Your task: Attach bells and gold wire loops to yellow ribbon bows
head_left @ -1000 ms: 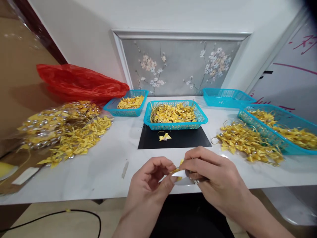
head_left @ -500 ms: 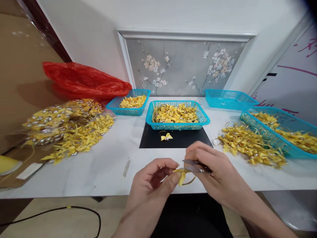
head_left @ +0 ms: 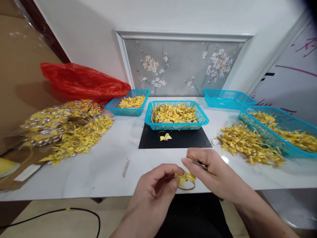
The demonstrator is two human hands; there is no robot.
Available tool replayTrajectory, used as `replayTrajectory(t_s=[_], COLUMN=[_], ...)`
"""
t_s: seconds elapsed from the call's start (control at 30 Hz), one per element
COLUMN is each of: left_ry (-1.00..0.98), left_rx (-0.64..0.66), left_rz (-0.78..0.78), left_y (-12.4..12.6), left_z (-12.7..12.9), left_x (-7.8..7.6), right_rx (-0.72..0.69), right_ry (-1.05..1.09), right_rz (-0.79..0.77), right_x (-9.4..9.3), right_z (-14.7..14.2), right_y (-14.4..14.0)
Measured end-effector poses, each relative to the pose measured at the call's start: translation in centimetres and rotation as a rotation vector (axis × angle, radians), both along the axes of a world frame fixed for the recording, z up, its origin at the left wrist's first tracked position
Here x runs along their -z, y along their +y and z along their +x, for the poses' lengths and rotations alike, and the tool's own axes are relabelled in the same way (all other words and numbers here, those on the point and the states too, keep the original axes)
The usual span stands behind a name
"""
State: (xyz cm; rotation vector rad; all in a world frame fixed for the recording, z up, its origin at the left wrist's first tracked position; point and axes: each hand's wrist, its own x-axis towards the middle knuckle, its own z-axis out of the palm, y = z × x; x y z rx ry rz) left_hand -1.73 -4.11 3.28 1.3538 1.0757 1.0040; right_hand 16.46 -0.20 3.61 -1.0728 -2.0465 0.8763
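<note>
Near the table's front edge my left hand [head_left: 158, 186] pinches a yellow ribbon bow [head_left: 186, 178] with a thin gold cord loop hanging below it. My right hand [head_left: 213, 168] is closed around small metal scissors [head_left: 199, 163], mostly hidden by the fingers. Its fingertips are close to the bow's right side; whether they touch it I cannot tell. A single bow with a silvery bead [head_left: 165, 137] lies on the black mat [head_left: 148, 140] beyond my hands.
A blue basket [head_left: 177, 126] full of bows stands on the mat's far part. Bow piles lie at left [head_left: 76, 140] and right [head_left: 250, 145]. More blue baskets [head_left: 284, 132] stand along the back and right. A red plastic bag [head_left: 84, 79] sits back left.
The scissors' blades, earlier showing at the bow, are now tucked under my right fingers. The bow has turned, so its cord loop shows more fully. My left hand has dropped slightly.
</note>
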Motion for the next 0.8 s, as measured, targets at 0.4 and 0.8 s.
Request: replayTrajectory(t_s=[0.4,0.8], left_ry=[0.208,0.203], left_rx=[-0.032,-0.041], left_rz=[0.252,0.074], left_y=[0.0,0.1], left_z=[-0.2,-0.4], left_x=[0.0,0.0], right_rx=[-0.084,-0.043], right_ry=[-0.047,0.072], right_rz=[0.034,0.078], right_x=[-0.6,-0.4], right_z=[1.2,0.4], right_y=[-0.2,-1.4])
